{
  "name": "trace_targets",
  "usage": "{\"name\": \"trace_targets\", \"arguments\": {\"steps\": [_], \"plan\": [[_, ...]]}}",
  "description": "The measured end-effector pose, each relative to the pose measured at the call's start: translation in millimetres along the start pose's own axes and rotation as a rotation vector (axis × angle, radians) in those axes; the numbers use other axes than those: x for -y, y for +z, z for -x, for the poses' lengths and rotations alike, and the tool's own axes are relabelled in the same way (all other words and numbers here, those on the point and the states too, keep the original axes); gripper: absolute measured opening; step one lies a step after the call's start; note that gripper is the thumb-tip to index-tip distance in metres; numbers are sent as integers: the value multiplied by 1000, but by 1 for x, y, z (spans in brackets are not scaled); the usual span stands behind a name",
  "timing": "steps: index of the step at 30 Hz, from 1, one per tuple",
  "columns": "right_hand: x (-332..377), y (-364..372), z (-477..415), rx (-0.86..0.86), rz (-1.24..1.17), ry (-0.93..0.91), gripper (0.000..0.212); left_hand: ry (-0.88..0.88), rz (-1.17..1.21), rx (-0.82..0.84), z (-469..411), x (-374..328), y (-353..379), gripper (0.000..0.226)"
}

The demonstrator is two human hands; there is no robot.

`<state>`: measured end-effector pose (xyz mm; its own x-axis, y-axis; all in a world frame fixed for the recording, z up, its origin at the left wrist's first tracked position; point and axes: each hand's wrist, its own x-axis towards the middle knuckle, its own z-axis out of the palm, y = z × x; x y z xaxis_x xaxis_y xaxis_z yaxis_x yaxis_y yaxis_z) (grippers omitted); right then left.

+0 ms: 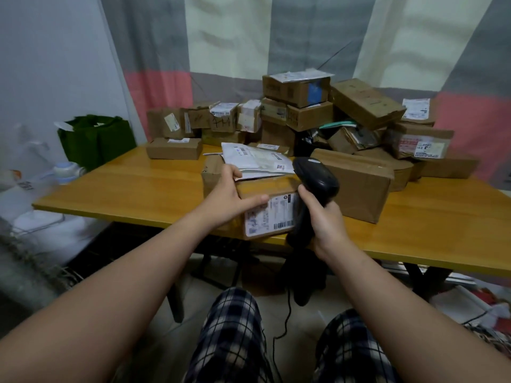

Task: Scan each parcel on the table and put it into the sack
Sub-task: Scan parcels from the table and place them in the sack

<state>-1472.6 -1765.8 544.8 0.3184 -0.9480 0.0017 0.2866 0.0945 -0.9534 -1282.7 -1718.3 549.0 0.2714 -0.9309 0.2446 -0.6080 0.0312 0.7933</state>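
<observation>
A brown cardboard parcel (269, 214) with a white barcode label on its near face stands at the front edge of the wooden table (132, 186). My left hand (229, 194) grips its top left corner, thumb lying across the near face. My right hand (325, 219) holds a black handheld scanner (315, 186) by the handle, its head just above and right of the label. A white plastic mailer (257, 158) lies behind the parcel. A green sack (96, 136) stands off the table's far left corner.
Several cardboard parcels are heaped across the back and right of the table (359, 111), one large box (356, 183) right beside the scanner. A striped curtain hangs behind. The scanner's cable drops to the floor between my knees. Clutter lies on the floor at left and right.
</observation>
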Motion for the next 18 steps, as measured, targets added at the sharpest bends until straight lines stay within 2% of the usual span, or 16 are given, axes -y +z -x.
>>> {"name": "trace_targets", "arguments": {"steps": [2,5,7,9,12,16,18], "plan": [[-1,-2,0,-9,-32,27,9,17,-168,65,-10,-8,0,71],[-5,-6,-1,-12,-34,51,16,63,-643,135,-21,-19,3,79],[-5,-9,0,-32,-31,52,19,89,-775,171,-22,-23,5,77],[-4,-13,1,-53,-5,1,18,124,-681,101,-15,-21,5,75],[0,-19,7,-34,191,-189,15,51,-300,-45,-4,-9,5,78],[-6,-22,16,10,429,-335,20,-67,109,-30,14,5,7,83],[-10,-21,20,39,497,-336,8,-71,236,-64,19,8,8,88]]}}
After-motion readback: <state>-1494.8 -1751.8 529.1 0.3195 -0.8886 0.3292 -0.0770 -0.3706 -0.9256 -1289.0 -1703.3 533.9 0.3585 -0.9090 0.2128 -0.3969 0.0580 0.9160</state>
